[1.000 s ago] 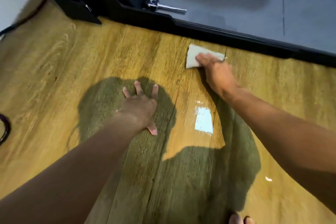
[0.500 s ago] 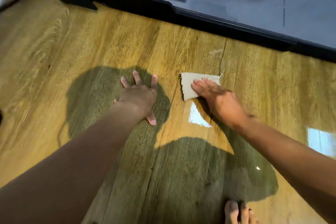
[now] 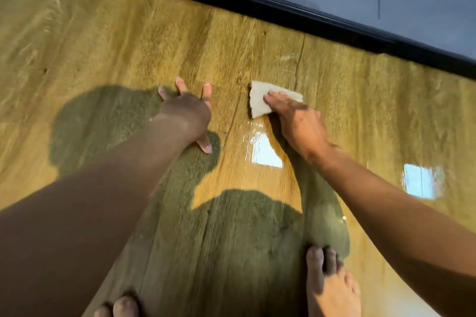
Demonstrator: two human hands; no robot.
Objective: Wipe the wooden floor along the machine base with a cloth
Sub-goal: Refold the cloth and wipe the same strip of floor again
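The wooden floor (image 3: 128, 41) runs in honey-coloured planks with a strong grain, and its seams slant toward the black machine base (image 3: 296, 18), which sits on it along the top right. A small pale cloth (image 3: 258, 104) lies flat on the boards, well short of that base, with the fingers of the right hand (image 3: 298, 121) pressing it down. Just beside it, the left hand (image 3: 186, 110) is planted flat on the wood with its fingers spread. The plank below the cloth shines, perhaps wet, and shows a bright reflection (image 3: 265, 154). Dark shadows spread over the near boards. A bare foot (image 3: 329, 288) stands at the lower right, and toes (image 3: 121, 307) show at the lower left.
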